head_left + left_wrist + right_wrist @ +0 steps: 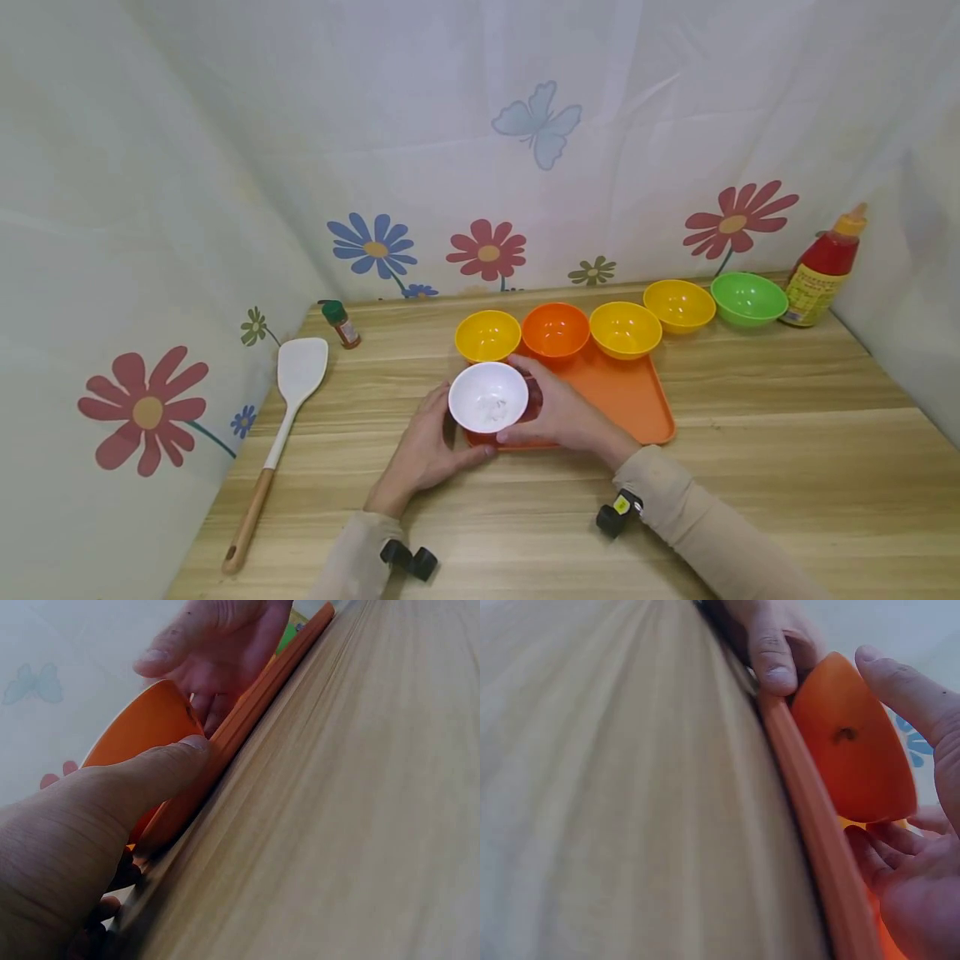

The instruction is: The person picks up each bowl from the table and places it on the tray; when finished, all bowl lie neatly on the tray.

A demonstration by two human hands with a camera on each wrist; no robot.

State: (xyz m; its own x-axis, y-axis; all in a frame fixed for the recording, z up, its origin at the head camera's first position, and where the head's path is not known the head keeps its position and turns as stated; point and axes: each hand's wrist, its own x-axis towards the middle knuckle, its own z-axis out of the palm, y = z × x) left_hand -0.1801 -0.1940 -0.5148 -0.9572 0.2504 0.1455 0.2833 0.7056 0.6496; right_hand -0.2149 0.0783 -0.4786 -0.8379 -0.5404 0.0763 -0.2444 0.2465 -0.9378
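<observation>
A small bowl [489, 397], white inside and orange outside, sits at the left end of an orange tray [637, 408]. My left hand [427, 446] lies round the bowl's left side, its thumb [161, 769] reaching across to the tray's front rim; its other fingers are mostly hidden. On the other side my right hand [558, 408] is spread about the bowl. In the right wrist view its thumb [900, 682] stands off the bowl's rim, while the lower fingers are close to the bowl's wall.
Behind stand yellow bowls [488, 336], an orange bowl [556, 331] and a green bowl [750, 298]. A red sauce bottle [821, 271] stands at the far right. On the left are a white spatula [300, 367] with a wooden handle and a small green-capped bottle [342, 325]. Printed curtains border the table.
</observation>
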